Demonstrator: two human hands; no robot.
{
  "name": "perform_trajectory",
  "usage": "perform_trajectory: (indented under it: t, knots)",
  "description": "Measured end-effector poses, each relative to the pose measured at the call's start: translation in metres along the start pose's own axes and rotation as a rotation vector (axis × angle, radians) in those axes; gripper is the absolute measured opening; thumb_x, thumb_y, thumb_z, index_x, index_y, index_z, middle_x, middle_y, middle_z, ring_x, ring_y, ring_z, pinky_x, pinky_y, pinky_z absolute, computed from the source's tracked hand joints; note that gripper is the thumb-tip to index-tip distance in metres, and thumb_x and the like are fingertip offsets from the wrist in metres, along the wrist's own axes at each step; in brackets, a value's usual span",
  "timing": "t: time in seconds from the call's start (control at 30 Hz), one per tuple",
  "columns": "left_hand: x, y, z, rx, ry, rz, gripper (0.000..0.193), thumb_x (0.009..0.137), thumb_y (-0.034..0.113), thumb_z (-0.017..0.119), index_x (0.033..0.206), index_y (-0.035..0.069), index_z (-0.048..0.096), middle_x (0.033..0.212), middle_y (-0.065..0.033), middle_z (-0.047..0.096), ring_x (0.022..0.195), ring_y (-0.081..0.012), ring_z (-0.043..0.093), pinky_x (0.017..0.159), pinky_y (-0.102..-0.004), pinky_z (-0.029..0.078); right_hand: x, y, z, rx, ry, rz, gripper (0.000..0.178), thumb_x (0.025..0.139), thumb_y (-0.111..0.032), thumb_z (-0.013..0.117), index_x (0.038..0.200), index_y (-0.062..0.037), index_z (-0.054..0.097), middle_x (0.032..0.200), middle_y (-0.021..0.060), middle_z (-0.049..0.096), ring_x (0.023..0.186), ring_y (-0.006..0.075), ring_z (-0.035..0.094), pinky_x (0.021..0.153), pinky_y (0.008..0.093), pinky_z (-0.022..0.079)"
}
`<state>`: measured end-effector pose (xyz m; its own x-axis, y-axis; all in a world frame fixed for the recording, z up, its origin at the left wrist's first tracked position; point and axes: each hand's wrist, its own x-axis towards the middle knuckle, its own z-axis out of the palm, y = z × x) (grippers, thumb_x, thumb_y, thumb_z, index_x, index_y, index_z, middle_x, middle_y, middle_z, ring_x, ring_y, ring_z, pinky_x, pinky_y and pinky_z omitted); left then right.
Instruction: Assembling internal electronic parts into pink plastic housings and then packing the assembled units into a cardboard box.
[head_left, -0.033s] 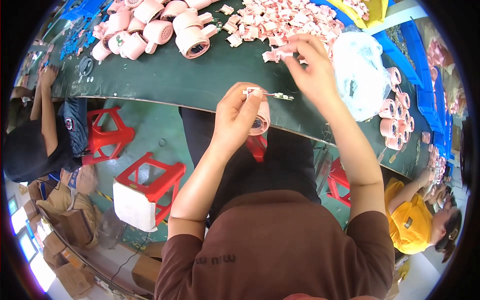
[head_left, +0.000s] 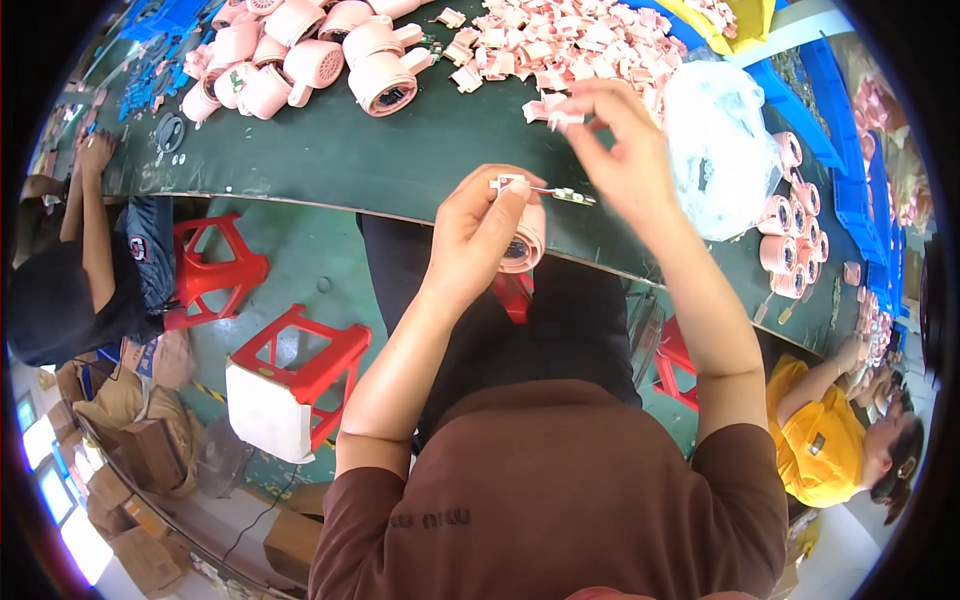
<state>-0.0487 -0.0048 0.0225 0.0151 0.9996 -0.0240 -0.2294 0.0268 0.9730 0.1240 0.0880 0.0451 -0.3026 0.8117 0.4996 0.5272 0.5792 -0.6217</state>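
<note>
My left hand (head_left: 475, 220) is closed around a pink round plastic housing (head_left: 533, 240), whose dark inside faces my body. Its thumb presses on a small white connector piece (head_left: 510, 185). From there a thin wire runs right to a narrow green-and-white circuit board (head_left: 572, 196), which hangs free over the table edge. Above and to the right, my right hand (head_left: 625, 145) pinches a small pink plastic clip (head_left: 566, 118) between thumb and fingertips. That clip is beside the near edge of a heap of similar pink clips (head_left: 600, 45).
Pink housings (head_left: 318, 62) are piled at the far left of the green table (head_left: 320, 165). A clear plastic bag (head_left: 715, 150) lies right of my right hand, with more housings (head_left: 790, 245) beyond it. Blue bins (head_left: 850, 190) line the right; a red stool (head_left: 300, 365) stands behind left.
My right hand has shifted slightly down and right at the edge of the clip heap. The housing and hanging circuit board in my left hand have moved a touch to the right.
</note>
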Motion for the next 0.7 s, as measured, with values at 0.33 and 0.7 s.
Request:
perform_trajectory:
  t: [0.33, 0.7]
  knots:
    - [-0.004, -0.004, 0.014, 0.059, -0.097, 0.082, 0.019, 0.099, 0.013, 0.053, 0.098, -0.003, 0.065, 0.102, -0.0095, 0.063, 0.09, -0.0149, 0.059, 0.081, -0.0281, 0.047, -0.059, -0.02, -0.034, 0.782, -0.323, 0.351, 0.025, 0.091, 0.003, 0.064, 0.116, -0.0007, 0.062, 0.112, 0.0056, 0.065, 0.106, 0.0143, 0.063, 0.092, 0.0285, 0.053]
    - [-0.003, -0.003, 0.031, 0.3, -0.212, 0.234, 0.014, 0.095, 0.009, 0.057, 0.097, -0.003, 0.064, 0.102, -0.0149, 0.065, 0.089, -0.0236, 0.063, 0.081, -0.0324, 0.049, -0.076, -0.019, -0.05, 0.439, -0.19, 0.319, 0.032, 0.09, 0.003, 0.062, 0.121, -0.0052, 0.063, 0.111, 0.0087, 0.067, 0.099, 0.0165, 0.065, 0.087, 0.0303, 0.052]
